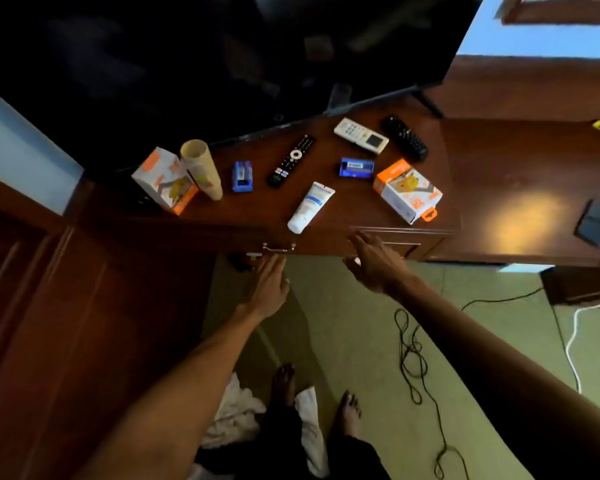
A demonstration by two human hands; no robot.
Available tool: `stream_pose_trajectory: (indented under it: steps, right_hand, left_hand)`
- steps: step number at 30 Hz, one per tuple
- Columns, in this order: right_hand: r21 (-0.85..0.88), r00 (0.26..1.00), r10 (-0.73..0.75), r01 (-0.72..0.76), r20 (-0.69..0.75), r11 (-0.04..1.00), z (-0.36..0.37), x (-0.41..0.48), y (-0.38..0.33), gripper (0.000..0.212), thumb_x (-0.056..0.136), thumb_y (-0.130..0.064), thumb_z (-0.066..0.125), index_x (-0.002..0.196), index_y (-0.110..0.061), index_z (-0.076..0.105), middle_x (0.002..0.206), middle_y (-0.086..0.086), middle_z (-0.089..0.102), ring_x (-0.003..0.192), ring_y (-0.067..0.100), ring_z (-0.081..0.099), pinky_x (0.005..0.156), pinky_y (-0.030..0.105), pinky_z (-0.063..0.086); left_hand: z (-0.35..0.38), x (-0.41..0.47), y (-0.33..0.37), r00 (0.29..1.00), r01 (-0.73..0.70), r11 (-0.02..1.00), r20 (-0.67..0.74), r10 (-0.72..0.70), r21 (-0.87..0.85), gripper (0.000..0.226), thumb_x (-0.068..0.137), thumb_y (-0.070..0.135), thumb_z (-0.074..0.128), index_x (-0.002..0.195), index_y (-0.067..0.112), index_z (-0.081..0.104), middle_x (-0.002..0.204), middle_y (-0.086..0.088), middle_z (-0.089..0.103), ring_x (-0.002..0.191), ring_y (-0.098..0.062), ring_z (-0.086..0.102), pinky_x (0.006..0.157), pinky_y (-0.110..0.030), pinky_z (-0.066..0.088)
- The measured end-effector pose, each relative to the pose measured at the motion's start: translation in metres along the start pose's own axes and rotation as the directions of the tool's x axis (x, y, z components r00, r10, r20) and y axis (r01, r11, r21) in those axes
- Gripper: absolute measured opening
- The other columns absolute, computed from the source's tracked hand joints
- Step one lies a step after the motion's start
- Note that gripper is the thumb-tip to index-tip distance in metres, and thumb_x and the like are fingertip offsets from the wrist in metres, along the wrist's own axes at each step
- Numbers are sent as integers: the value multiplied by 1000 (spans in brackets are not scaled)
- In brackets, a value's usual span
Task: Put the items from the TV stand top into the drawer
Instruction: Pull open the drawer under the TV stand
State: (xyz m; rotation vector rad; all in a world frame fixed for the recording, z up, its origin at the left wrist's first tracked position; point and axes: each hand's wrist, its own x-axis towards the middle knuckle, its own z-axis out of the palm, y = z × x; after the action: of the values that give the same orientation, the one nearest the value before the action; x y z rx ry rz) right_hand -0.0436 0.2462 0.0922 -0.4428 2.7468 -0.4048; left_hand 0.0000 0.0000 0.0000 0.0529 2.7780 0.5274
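Two flat open hands near metal drawer handle

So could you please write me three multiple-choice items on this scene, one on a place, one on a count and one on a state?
1. Where does the white tube lie?
A. near the TV stand's front edge
B. on the floor
C. on top of the black TV

2. How many remote controls are on the TV stand top?
A. one
B. three
C. five

3. What state are the hands in?
A. each holds a box
B. both open and empty
C. both out of view

Answers:
1 A, its cap sits by the front edge.
2 B, two black and one white.
3 B, the left hand and right hand reach with fingers spread.
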Motion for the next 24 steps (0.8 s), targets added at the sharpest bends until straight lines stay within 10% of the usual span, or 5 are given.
stream_pose_trajectory:
  steps: [6,24]
  right_hand:
    - [-62,993,114,-114,-7,992,38,25,-1,77,96,-40,49,153,-7,9,162,18,-2,150,32,3,120,50,18]
    - [-116,981,164,-176,-99,978,73,52,2,78,98,-37,45,154,-5,2,162,17,-5,150,31,-5,122,46,6]
  left_hand:
    - [15,37,-16,996,-71,993,62,65,99,68,99,34,43,153,8,12,162,-13,13,150,-27,9,120,-39,11]
    - [53,54,-37,997,-33,986,75,21,163,95,85,45,60,154,5,8,162,-16,5,150,-28,7,122,-44,12]
